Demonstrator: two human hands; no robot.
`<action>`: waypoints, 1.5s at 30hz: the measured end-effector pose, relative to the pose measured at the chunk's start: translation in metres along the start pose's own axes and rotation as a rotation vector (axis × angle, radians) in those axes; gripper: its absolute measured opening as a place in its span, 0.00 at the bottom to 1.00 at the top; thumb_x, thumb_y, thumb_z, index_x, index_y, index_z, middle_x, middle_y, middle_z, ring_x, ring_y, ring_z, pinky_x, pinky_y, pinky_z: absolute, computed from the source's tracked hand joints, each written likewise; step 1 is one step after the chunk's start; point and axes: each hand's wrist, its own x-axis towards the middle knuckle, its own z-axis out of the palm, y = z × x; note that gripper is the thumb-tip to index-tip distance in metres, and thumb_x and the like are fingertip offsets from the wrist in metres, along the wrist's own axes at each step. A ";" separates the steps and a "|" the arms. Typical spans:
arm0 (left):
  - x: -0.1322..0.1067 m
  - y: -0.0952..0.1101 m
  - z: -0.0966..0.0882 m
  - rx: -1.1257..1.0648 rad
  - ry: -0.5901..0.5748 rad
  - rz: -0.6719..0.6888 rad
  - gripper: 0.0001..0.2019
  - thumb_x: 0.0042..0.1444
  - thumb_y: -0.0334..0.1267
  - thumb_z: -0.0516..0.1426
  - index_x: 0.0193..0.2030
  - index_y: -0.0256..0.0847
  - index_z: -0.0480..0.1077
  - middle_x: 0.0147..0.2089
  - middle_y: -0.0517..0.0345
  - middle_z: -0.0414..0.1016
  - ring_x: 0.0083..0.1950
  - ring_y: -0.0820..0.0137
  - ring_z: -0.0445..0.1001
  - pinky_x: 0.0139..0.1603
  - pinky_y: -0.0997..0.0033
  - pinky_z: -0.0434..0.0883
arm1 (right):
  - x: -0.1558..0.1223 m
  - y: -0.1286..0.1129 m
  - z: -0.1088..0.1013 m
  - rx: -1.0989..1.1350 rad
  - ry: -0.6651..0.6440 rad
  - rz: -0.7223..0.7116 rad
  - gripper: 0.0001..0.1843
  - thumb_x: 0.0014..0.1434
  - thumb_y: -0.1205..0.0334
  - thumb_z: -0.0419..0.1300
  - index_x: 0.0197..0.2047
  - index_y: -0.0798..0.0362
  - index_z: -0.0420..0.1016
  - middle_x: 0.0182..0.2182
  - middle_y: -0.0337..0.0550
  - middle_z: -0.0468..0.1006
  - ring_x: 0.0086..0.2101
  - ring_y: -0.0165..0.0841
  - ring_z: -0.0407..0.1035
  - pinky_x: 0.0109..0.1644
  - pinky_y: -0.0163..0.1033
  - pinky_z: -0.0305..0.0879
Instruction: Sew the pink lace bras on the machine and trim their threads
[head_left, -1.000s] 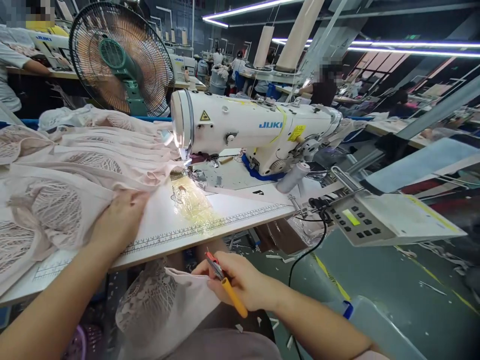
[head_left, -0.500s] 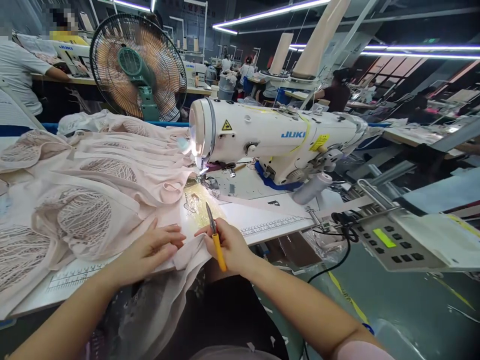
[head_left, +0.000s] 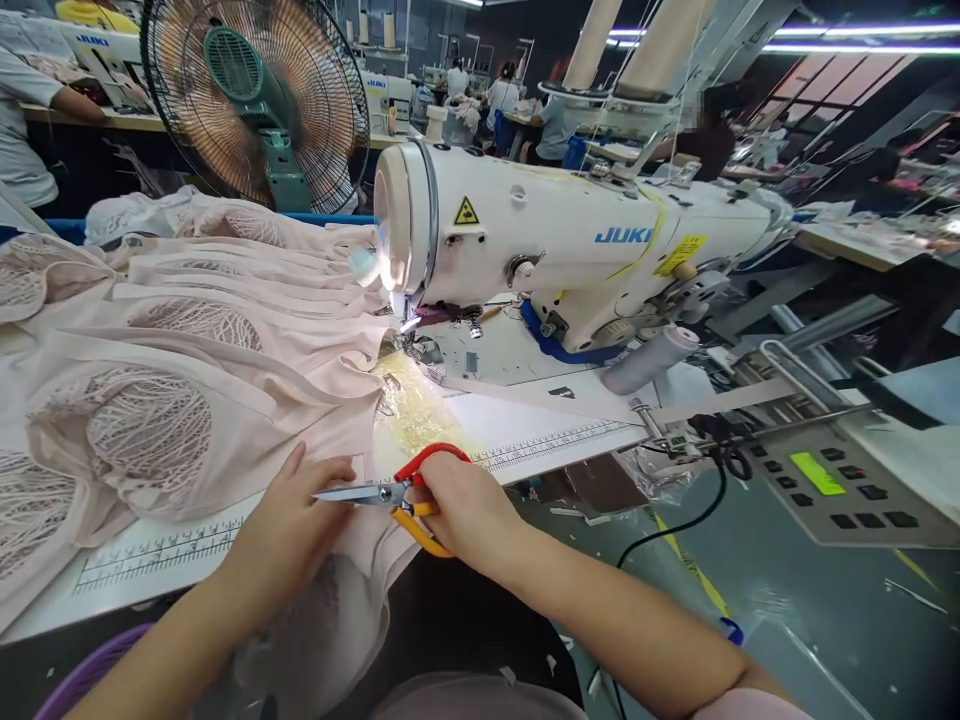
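Scissors (head_left: 390,494) with a red and a yellow handle sit in your right hand (head_left: 461,505), fingers closed around the handles and the blades pointing left, tips just over your left hand (head_left: 289,525). Your left hand lies flat, fingers spread, pressing the pink lace-panelled fabric (head_left: 187,390) onto the white sewing table (head_left: 525,425) at its front edge. Just beyond them stands the white JUKI sewing machine (head_left: 570,235), with a green fan (head_left: 255,100) behind the fabric pile.
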 end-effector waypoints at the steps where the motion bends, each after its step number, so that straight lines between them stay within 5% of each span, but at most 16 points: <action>1: -0.002 0.003 -0.001 0.052 0.047 0.022 0.09 0.59 0.30 0.50 0.42 0.43 0.70 0.43 0.53 0.72 0.47 0.65 0.73 0.63 0.42 0.58 | -0.002 0.001 0.002 -0.021 0.018 -0.023 0.06 0.53 0.71 0.56 0.29 0.52 0.62 0.27 0.42 0.68 0.27 0.33 0.63 0.27 0.35 0.54; 7: -0.018 0.015 -0.007 0.127 0.084 0.063 0.10 0.59 0.29 0.54 0.43 0.44 0.72 0.41 0.57 0.76 0.45 0.66 0.74 0.57 0.58 0.67 | -0.011 0.004 0.006 -0.111 0.076 -0.119 0.05 0.55 0.71 0.54 0.30 0.53 0.64 0.28 0.43 0.68 0.27 0.33 0.63 0.25 0.35 0.54; 13: -0.045 0.016 0.002 0.158 0.099 0.106 0.15 0.60 0.27 0.52 0.52 0.41 0.70 0.52 0.52 0.76 0.59 0.61 0.69 0.66 0.52 0.58 | -0.017 0.004 -0.001 -0.130 0.270 -0.206 0.11 0.63 0.69 0.48 0.32 0.55 0.69 0.27 0.46 0.71 0.27 0.34 0.65 0.27 0.36 0.59; 17: -0.054 0.031 0.013 0.199 0.116 0.022 0.20 0.60 0.25 0.49 0.58 0.36 0.66 0.53 0.48 0.75 0.63 0.60 0.64 0.67 0.52 0.53 | -0.018 0.009 -0.006 -0.066 0.377 -0.473 0.11 0.65 0.71 0.48 0.40 0.57 0.72 0.37 0.50 0.78 0.36 0.35 0.71 0.39 0.39 0.67; 21: -0.048 0.042 0.015 0.205 0.129 -0.048 0.21 0.58 0.24 0.49 0.57 0.33 0.66 0.54 0.45 0.75 0.62 0.58 0.65 0.66 0.52 0.54 | -0.016 0.014 -0.011 -0.035 0.357 -0.626 0.14 0.64 0.72 0.48 0.30 0.55 0.71 0.30 0.43 0.79 0.32 0.33 0.71 0.37 0.38 0.66; 33: -0.045 0.043 0.013 0.381 0.110 -0.010 0.20 0.56 0.27 0.53 0.56 0.34 0.68 0.52 0.40 0.73 0.55 0.53 0.71 0.60 0.49 0.60 | -0.016 0.005 -0.025 -0.137 0.097 -0.553 0.17 0.64 0.73 0.45 0.33 0.58 0.73 0.28 0.48 0.77 0.32 0.35 0.69 0.39 0.40 0.69; 45: -0.056 0.039 0.014 0.325 0.036 -0.117 0.25 0.57 0.30 0.54 0.62 0.42 0.63 0.55 0.48 0.72 0.59 0.57 0.67 0.66 0.52 0.55 | -0.024 0.007 -0.019 -0.083 0.132 -0.481 0.16 0.67 0.71 0.45 0.41 0.62 0.74 0.40 0.51 0.79 0.42 0.37 0.71 0.46 0.41 0.68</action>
